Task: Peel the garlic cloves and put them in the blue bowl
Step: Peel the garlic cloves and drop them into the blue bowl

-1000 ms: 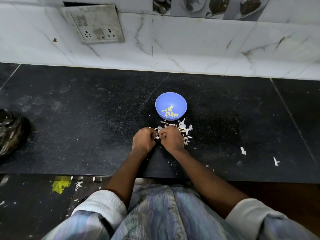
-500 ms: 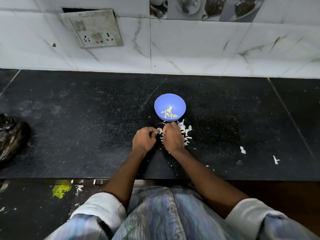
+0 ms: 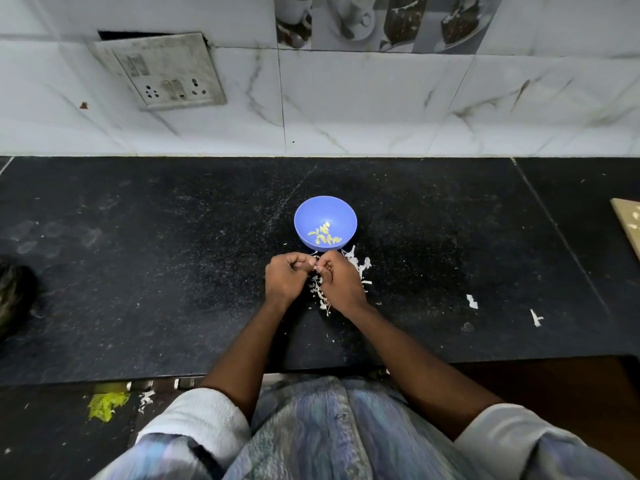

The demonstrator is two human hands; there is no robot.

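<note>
A blue bowl (image 3: 325,211) stands mid-counter with several peeled yellowish garlic cloves (image 3: 325,234) inside. Just in front of it, my left hand (image 3: 286,279) and my right hand (image 3: 341,282) meet with curled fingers, pinching a small garlic clove (image 3: 316,267) between their fingertips; only a pale sliver of it shows. A heap of white garlic skins (image 3: 358,266) lies under and to the right of my right hand.
The black granite counter (image 3: 156,271) runs to a tiled wall with a socket plate (image 3: 166,72). A dark bag (image 3: 14,292) sits at the left edge, a wooden board corner (image 3: 628,220) at the right. Stray skin scraps (image 3: 471,301) lie to the right.
Both hands have stayed together in front of the bowl, lifting slightly toward it while working the clove. The camera view has tilted a little.
</note>
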